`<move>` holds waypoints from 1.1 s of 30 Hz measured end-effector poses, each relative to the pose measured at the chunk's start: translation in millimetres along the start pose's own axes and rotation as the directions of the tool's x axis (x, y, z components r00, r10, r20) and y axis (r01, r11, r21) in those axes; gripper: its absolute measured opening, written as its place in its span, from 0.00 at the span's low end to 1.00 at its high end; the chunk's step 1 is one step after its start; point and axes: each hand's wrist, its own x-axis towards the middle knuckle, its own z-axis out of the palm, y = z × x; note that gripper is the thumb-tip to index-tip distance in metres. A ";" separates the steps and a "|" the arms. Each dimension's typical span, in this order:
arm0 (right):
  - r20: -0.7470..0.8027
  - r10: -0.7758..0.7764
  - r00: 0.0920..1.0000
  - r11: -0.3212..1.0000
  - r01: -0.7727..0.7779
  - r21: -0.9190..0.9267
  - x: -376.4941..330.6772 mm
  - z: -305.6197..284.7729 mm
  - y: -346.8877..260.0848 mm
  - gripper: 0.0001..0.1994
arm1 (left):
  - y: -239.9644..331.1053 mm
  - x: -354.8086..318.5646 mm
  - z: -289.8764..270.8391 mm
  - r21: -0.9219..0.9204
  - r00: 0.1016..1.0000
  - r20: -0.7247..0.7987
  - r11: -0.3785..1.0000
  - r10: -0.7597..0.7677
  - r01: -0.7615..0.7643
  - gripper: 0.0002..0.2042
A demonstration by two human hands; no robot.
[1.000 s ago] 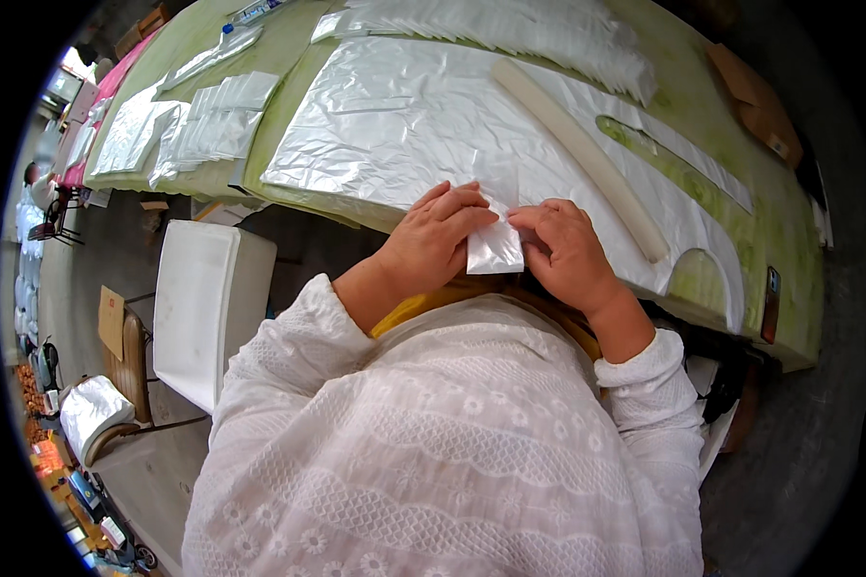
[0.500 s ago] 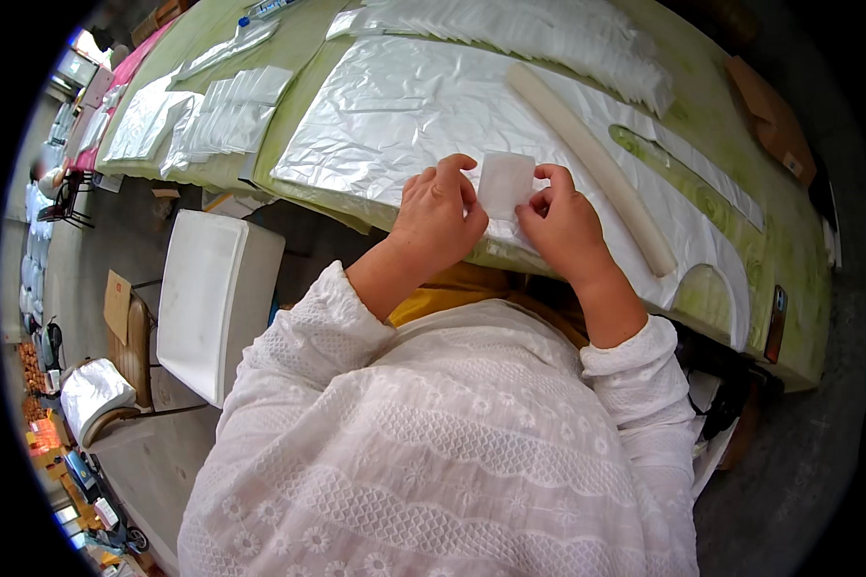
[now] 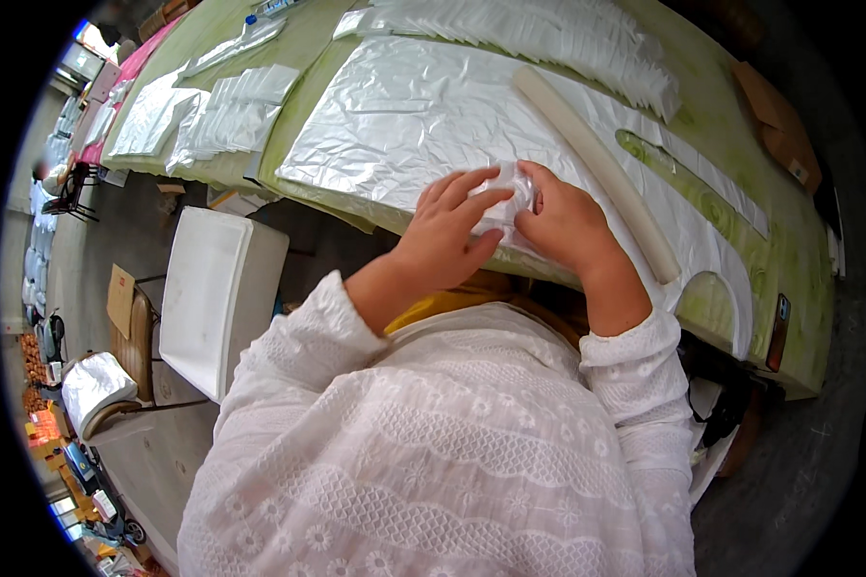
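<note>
Near the front edge of the table, my right hand point(image 3: 566, 219) pinches a small, folded white plastic packet point(image 3: 520, 192). My left hand point(image 3: 445, 231) is slightly blurred; its fingers are stretched out and apart over the packet's left side, partly hiding it. Whether the left fingertips touch the plastic, I cannot tell. Beneath both hands lies a crinkled sheet of white plastic film point(image 3: 385, 125). Just right of my right hand, a long beige tube point(image 3: 597, 173) rests slantwise on the film.
Overlapping flat white plastic packets point(image 3: 548, 38) line the table's far side, with another row point(image 3: 236, 106) at the left. A green cloth point(image 3: 308, 101) covers the table. A white foam box point(image 3: 212, 298) and a chair point(image 3: 135, 356) stand at the left; a cardboard box point(image 3: 777, 125) is at the right.
My left hand has gone from beside the packet to over it, its fingers spreading. The packet, flat and upright before, now looks crumpled and bunched against my right hand.
</note>
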 end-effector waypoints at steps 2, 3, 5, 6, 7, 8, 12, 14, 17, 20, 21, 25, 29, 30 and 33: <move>0.011 -0.001 1.000 1.000 0.000 0.011 1.1 -2.3 -1.4 0.32 | 1.5 -30.6 6.8 -0.343 0.991 -0.053 0.935 -0.121 0.096 0.22; 0.019 -0.003 1.000 1.000 0.003 0.016 0.9 -3.6 -2.7 0.31 | 3.2 -46.0 13.0 -0.501 0.980 -0.064 0.855 -0.189 0.132 0.20; 0.039 -0.015 0.999 0.999 0.013 0.051 -3.9 -5.3 -5.0 0.28 | 12.1 -69.8 26.5 -0.786 0.856 0.221 0.434 -0.467 0.440 0.17; 0.050 -0.022 0.999 0.997 0.019 0.068 -7.3 -4.7 -5.3 0.26 | 14.8 -75.2 31.3 -0.828 0.753 0.393 0.152 -0.528 0.539 0.16; 0.044 -0.082 0.996 0.996 0.080 0.048 -12.0 -2.6 -2.8 0.25 | 26.0 -63.4 17.9 -0.724 0.563 0.627 -0.137 -0.539 0.676 0.17; 0.043 -0.139 0.989 0.990 0.138 0.025 -19.8 1.3 -0.4 0.23 | 29.3 -56.4 13.2 -0.698 0.533 0.699 -0.296 -0.476 0.652 0.17; -0.173 -0.302 0.937 0.906 0.339 0.254 -53.6 27.1 2.5 0.18 | 29.9 -48.8 30.6 -0.663 0.668 0.696 -0.594 -0.263 0.456 0.17; -0.259 -0.157 0.953 0.874 0.256 0.412 -65.0 35.4 -2.0 0.18 | 35.8 -47.6 30.1 -0.750 0.622 0.654 -0.481 -0.431 0.454 0.14; -0.251 -0.036 0.967 0.774 0.186 0.606 -71.6 48.7 -2.0 0.17 | 34.1 -53.2 27.6 -0.806 0.660 0.591 -0.360 -0.463 0.469 0.11; -0.215 0.016 0.976 0.646 0.154 0.747 -69.3 53.0 -3.8 0.14 | 35.6 -54.7 26.7 -0.921 0.718 0.388 -0.273 -0.577 0.278 0.09; -0.266 0.027 0.964 0.647 0.186 0.739 -68.7 56.5 -2.5 0.13 | 36.6 -55.8 23.3 -0.935 0.721 0.355 -0.247 -0.595 0.256 0.09; -0.371 0.066 0.926 0.626 0.252 0.738 -59.2 61.5 -4.0 0.10 | 29.9 -59.4 8.2 -0.966 0.804 0.247 -0.071 -0.541 0.249 0.06; -0.384 -0.001 0.924 0.557 0.319 0.767 -56.3 64.8 -9.8 0.10 | 13.2 -59.6 -2.7 -0.915 0.758 0.371 -0.071 -0.537 0.398 0.07; -0.400 -0.007 0.916 0.535 0.341 0.773 -54.9 62.9 -12.8 0.10 | 3.6 -55.7 -11.0 -0.931 0.781 0.300 0.009 -0.548 0.364 0.07; -0.398 0.016 0.917 0.493 0.339 0.801 -57.1 56.4 -7.3 0.10 | -45.2 -39.6 -46.3 -0.885 0.845 0.033 0.377 -0.533 0.273 0.07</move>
